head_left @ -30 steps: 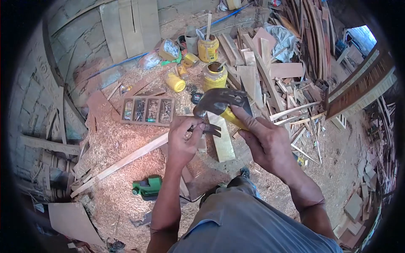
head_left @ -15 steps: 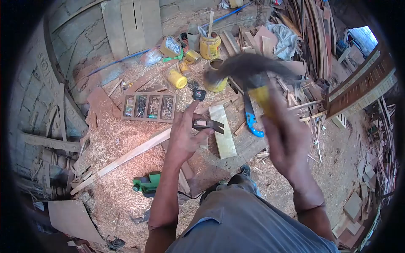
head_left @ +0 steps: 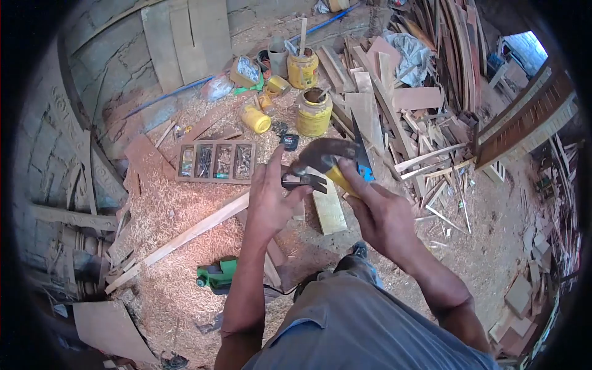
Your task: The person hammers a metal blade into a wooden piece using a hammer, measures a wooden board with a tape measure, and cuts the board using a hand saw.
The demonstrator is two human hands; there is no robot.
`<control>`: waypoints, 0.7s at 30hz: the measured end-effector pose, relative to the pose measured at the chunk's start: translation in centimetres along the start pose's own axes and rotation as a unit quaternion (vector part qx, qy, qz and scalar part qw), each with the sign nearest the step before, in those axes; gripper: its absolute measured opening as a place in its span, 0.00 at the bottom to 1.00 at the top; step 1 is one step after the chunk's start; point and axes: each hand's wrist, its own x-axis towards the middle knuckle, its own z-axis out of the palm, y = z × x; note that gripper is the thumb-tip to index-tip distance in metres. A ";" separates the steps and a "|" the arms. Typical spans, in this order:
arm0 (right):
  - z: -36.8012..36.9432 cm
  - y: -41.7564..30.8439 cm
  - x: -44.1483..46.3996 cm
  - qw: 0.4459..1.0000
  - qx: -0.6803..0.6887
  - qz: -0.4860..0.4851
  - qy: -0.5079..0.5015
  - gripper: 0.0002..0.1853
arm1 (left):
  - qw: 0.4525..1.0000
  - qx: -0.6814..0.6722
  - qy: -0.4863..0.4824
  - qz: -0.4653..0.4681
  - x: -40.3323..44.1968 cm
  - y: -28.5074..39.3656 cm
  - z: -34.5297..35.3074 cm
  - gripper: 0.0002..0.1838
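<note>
- At centre, left hand (head_left: 268,200): grip narrow on a dark claw (head_left: 314,181), its rear hidden.
- Just beside, right hand (head_left: 388,222): grip round a hammer (head_left: 327,155), its face at the claw; contact unclear.
- Progress: apparently mid-work, neither tool laid down; remainder unclear.
- Beyond, on the floor (head_left: 450,296): plank (head_left: 330,213), tray (head_left: 213,180).

Premises: a woodworking workshop. Evidence: curled shavings (head_left: 169,243) coat the floor (head_left: 493,240) at eight o'clock; upright planks (head_left: 453,61) and heaped offcuts (head_left: 425,131) occupy two; carved timber (head_left: 69,123) stands at ten; a green power tool (head_left: 219,274) lies at seven; a hammer (head_left: 327,150) is held at one.
</note>
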 end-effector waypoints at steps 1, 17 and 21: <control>0.0 0.0 0.1 1.000 -0.007 0.011 -0.010 0.34 | 1.000 0.004 0.002 0.005 0.1 0.0 0.1 0.56; -3.4 -1.6 1.9 0.968 0.101 -0.045 0.227 0.37 | 1.000 -0.011 -0.004 -0.025 1.6 -0.6 0.6 0.58; -0.3 1.1 0.4 0.996 -0.051 -0.037 0.059 0.39 | 1.000 0.011 0.022 0.009 1.6 -0.8 0.5 0.58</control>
